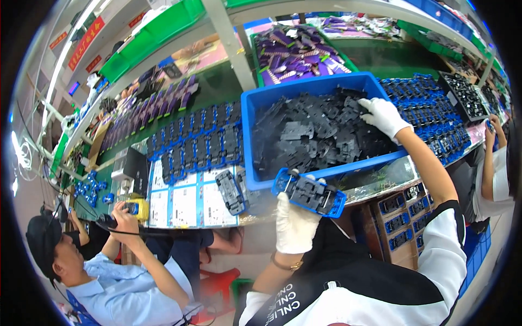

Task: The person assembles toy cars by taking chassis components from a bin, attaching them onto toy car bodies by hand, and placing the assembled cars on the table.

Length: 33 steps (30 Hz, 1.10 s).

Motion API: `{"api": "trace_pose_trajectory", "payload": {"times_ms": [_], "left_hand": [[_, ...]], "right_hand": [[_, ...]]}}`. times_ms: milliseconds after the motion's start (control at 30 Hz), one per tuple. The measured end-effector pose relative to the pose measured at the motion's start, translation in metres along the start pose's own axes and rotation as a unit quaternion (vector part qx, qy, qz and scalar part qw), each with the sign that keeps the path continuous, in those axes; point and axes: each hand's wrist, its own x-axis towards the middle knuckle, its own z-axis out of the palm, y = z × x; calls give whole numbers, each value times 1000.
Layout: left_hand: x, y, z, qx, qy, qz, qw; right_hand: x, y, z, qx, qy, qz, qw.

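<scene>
My left hand [296, 223], in a white glove, grips a blue toy car body [338, 205] turned underside up, with a black chassis plate [310, 191] lying in it. Over the right part of a blue bin [321, 176] is my right hand [383, 117], also gloved. Its fingers are apart and reach to the loose black plastic chassis plates [296, 130] heaped inside; I see nothing held in them. Beside the bin's near left corner, a grey-black chassis part [231, 191] lies on the table.
Rows of blue-and-black car assemblies [201, 144] stand left of the bin, with more [421, 108] to its right. Behind it sits a green crate [258, 60] of purple parts. At left, a co-worker [125, 282] holds a tool and a yellow fixture [142, 209]. A partitioned carton [394, 236] is below the table edge.
</scene>
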Motion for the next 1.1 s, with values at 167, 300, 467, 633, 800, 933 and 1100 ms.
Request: {"api": "trace_pose_trajectory", "payload": {"times_ms": [167,300,467,633,800,933,1100], "left_hand": [[3,0,-7,-27,19,11,999],[3,1,-4,-40,17,-1,999],[-4,0,-5,-24,2,7,1000],[-5,-2,-2,-11,7,9,1000],[-2,-1,-9,-37,10,32,999],[3,-5,-12,-35,9,54,998],[2,-13,-3,45,37,88,994]], "right_hand": [[-4,-1,-2,-13,32,-5,999],[-13,-3,-5,-64,7,-28,998],[-10,0,11,-42,-5,-13,999],[0,2,3,-76,70,-2,995],[-28,-45,-45,21,234,-42,971],[-89,-159,-85,135,196,-152,959],[-126,-204,-76,216,146,-240,935]]}}
